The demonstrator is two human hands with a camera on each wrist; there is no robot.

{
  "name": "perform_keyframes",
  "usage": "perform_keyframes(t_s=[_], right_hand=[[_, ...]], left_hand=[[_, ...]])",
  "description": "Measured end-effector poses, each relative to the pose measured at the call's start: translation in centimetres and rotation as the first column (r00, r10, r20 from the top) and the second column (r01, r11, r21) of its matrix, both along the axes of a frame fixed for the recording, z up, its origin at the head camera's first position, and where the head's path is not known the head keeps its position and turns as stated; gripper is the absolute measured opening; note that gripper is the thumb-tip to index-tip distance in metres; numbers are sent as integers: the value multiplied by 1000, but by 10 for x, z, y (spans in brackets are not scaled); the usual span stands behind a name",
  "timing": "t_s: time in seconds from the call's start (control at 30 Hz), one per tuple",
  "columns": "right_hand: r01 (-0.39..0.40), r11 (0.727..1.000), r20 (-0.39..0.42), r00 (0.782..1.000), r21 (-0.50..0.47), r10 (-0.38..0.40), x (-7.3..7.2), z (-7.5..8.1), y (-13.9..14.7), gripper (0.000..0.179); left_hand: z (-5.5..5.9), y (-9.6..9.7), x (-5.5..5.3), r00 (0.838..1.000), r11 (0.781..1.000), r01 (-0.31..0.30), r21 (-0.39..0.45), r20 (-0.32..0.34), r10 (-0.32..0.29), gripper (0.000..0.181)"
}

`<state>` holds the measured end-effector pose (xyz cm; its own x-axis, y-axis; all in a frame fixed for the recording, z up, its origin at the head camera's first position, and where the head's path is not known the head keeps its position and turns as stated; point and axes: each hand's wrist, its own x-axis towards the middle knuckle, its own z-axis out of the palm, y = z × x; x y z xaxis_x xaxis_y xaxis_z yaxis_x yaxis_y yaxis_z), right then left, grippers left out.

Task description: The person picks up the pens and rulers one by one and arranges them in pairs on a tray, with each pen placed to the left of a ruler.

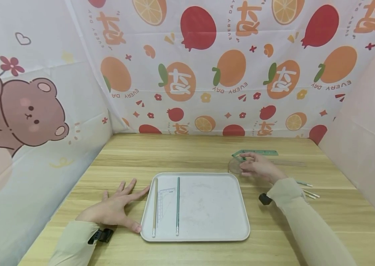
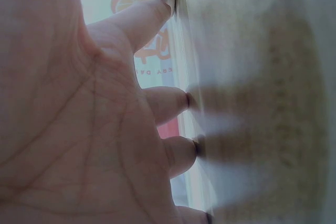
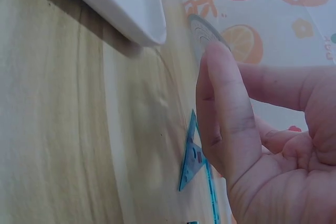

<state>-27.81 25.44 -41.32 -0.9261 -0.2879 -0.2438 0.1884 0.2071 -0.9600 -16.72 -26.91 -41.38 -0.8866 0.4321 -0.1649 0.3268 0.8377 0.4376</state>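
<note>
Seemingly, our step was picking up | our right hand (image 1: 262, 168) pinched the clear protractor (image 1: 235, 167) beside the tray (image 1: 214, 207), near its far right corner | our left hand (image 1: 114, 208), fingers spread, touched the rim | next move, we judged, called for a firm edge grip

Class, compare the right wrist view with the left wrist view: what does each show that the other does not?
Only the right wrist view: the right hand holding a clear protractor; also a blue-green drawing tool. Only the left wrist view: the left hand, palm creases showing. Both: the printed backdrop and the tabletop, blurred in the left view.
</note>
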Motion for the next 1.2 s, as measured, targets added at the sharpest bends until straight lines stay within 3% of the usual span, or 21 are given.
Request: perform_keyframes(t_s=[0.17, 0.37, 0.8, 1.2], right_hand=[[20, 999, 2, 1000, -30, -19, 5, 1, -6, 69], [-16, 999, -14, 1000, -48, 15, 9, 1, -14, 67], [-58, 998, -49, 997, -6, 58, 20, 7, -37, 68], [-80, 996, -23, 996, 36, 81, 29, 6, -61, 65]], left_hand=[[-2, -1, -1, 1000, 1000, 0, 2, 2, 0, 128], [-3, -1, -2, 1000, 1000, 3, 7, -3, -3, 129], [-1, -2, -2, 1000, 1000, 15, -7, -15, -15, 128], [1, -1, 0, 1000, 1000, 15, -20, -14, -15, 127]])
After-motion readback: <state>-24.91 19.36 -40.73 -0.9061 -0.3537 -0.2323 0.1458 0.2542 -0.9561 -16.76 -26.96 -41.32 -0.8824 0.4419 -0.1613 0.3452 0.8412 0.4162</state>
